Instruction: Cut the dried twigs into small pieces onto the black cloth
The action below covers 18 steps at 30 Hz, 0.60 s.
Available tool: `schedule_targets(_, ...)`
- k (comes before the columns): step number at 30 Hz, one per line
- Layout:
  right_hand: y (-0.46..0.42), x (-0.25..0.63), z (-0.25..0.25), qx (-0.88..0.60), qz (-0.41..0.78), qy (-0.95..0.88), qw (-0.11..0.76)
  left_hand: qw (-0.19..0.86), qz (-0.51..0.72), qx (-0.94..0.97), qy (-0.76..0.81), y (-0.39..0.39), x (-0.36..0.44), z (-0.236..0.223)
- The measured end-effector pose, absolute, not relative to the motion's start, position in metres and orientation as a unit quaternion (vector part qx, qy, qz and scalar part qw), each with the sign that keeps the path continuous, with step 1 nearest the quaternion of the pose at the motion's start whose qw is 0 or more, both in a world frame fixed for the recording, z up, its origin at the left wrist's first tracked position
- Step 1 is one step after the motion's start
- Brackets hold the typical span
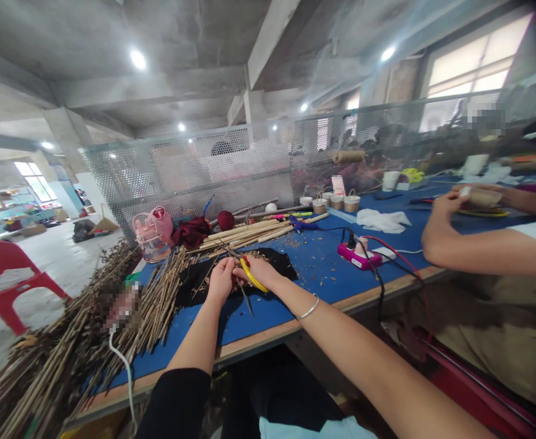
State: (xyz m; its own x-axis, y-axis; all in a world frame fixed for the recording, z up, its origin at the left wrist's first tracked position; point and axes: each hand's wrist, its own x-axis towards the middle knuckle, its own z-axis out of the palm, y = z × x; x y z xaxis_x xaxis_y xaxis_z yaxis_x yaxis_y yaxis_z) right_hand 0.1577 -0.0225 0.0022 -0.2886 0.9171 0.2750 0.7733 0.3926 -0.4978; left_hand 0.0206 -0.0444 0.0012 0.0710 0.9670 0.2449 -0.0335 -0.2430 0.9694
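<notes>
Above a black cloth (192,286) strewn with twig scraps, my two hands meet. My right hand (261,272) is wrapped round yellow-handled cutters (255,280), whose dark jaws point away to the upper left. Fingers of my left hand (222,280) are closed close to the jaws, touching or nearly touching my right fingers. From between the hands a thin dark twig (246,299) sticks out towards me; which hand grips it I cannot tell. Left of the cloth lies a pile of cut twigs (162,305).
Pale peeled sticks (244,235), a dark red ball (226,220) and a pink bag (153,228) lie behind. A purple power strip (359,257) with cables sits on the blue tabletop (318,280). At right, a co-worker's hands (455,204) hold a small object.
</notes>
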Motion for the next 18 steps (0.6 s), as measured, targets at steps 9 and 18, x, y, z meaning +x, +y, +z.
schedule_targets(9,-0.0259,0.1583,0.0082,-0.535,0.187,-0.788,0.243,0.458,0.545,0.556,0.43,-0.0426,0.0195,-0.0005)
schedule_targets(18,-0.0284,0.1587,0.01,-0.56,0.102,-0.787,0.237,0.468,0.573,0.518,0.429,-0.0422,0.019,0.0016)
